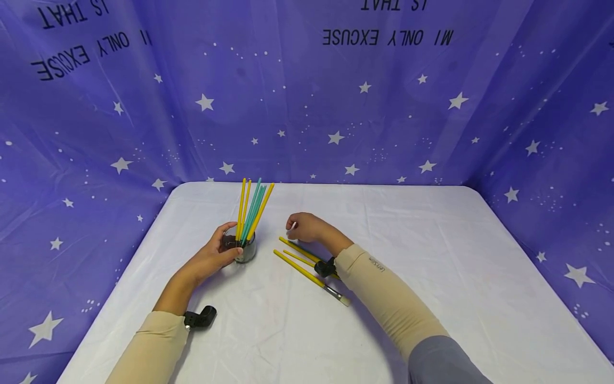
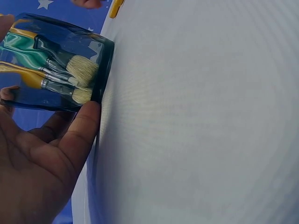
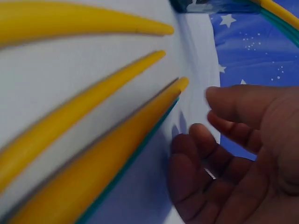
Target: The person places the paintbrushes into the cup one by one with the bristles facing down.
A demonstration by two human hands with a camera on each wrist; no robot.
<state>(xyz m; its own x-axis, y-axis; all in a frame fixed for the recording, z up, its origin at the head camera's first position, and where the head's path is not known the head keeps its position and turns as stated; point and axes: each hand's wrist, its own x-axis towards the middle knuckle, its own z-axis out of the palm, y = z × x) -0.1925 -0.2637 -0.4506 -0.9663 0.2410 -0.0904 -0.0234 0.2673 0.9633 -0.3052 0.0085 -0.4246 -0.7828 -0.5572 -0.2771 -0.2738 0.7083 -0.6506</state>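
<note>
My left hand [image 1: 213, 258] holds a clear glass [image 1: 248, 253] upright on the table, its fingers and thumb around the side. Several yellow and green paintbrushes [image 1: 256, 208] stand in it, and the left wrist view shows their pale bristles [image 2: 82, 70] down near the base. To the right of the glass, my right hand [image 1: 306, 226] has loosely bent fingers with nothing between them. It hovers by the handle tips of yellow paintbrushes [image 3: 88, 105] lying on the table, with a green handle [image 3: 135, 154] beside the thickest one. One lying brush [image 1: 301, 269] shows a metal ferrule and flat pale bristles.
A white cloth covers the table [image 1: 431, 256]. Purple star-patterned curtain [image 1: 307, 106] encloses its back and sides. Black wrist cameras [image 1: 201, 318] sit on both forearms; the right forearm [image 1: 393, 298] covers the far ends of some lying brushes.
</note>
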